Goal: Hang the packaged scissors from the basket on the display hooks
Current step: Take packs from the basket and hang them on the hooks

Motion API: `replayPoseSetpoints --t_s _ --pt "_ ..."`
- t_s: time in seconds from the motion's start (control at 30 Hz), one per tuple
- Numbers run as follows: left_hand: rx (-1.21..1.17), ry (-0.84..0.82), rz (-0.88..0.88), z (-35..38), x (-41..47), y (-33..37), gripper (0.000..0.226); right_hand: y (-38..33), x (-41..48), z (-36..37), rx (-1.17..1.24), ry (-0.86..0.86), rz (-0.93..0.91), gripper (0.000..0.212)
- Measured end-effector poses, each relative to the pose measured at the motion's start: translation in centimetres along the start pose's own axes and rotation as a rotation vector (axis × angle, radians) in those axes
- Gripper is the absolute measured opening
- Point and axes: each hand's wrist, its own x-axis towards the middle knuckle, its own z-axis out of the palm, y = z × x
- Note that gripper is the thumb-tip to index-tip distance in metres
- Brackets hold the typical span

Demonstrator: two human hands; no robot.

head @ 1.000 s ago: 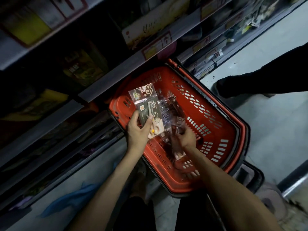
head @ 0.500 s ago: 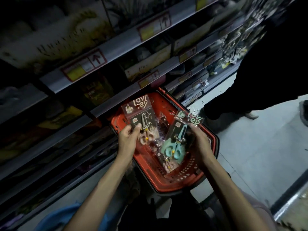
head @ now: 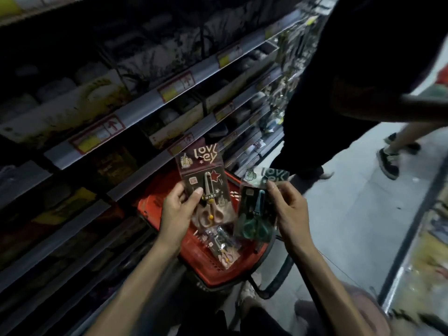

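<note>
Two packs of scissors are being held up over the red basket [head: 206, 264], one in each hand. The left hand [head: 178, 209] is gripping the pink scissors pack [head: 206, 187] by its left edge, the thumb pressing on the front beside the blades and the other fingers curling behind the card, mostly hidden. This pack is standing nearly upright, its printed header reaching toward twelve o'clock and covering part of a shelf edge. The right hand [head: 291, 209] is pinching the green scissors pack [head: 253, 214] near its top right corner with its fingertips, and those fingers are hiding part of the header, which is bending away toward one o'clock. The green pack is hanging just beside the pink one, at its four o'clock.

More loose packs [head: 221, 246] are lying in the basket at six o'clock from the held ones; glare on the plastic is making them hard to count. The packs and hands are covering much of the basket's far rim, and its black handle [head: 278, 275] is curving out at five o'clock.

The shelves [head: 145, 105] are filling the nine-to-twelve o'clock side, so dim that their goods are hard to make out; only the yellow and red price labels [head: 175, 87] are showing clearly. Toward one o'clock, small goods [head: 283, 93] seem to be hanging in a column, too blurred to tell. Another person [head: 351, 81] in dark clothes is standing at two o'clock, cut off by the top edge, and a dark shoe [head: 388, 163] is showing on the pale floor [head: 351, 226].
</note>
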Motion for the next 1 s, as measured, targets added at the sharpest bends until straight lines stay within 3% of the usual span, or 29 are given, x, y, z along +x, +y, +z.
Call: replayPoseSetpoints --t_s 0.1,0.27,0.57,1.0 --pt "0.048 -0.139 0.047 0.7 -0.7 0.6 0.017 -1.1 -3.3 -1.2 -0.019 0.14 -0.032 0.027" --pt "0.068 -0.349 0.079 2.2 -3.1 1.7 0.012 -2.3 -9.6 -3.3 0.001 0.374 -0.023 0.008" --pt "0.073 -0.647 0.106 7.5 -10.1 3.2 0.011 -3.7 -21.6 -9.0 -0.042 0.825 0.045 0.009" --pt "0.049 -1.167 0.13 15.7 -30.3 4.3 0.011 -4.5 -44.9 -19.1 0.034 1.283 0.064 0.023"
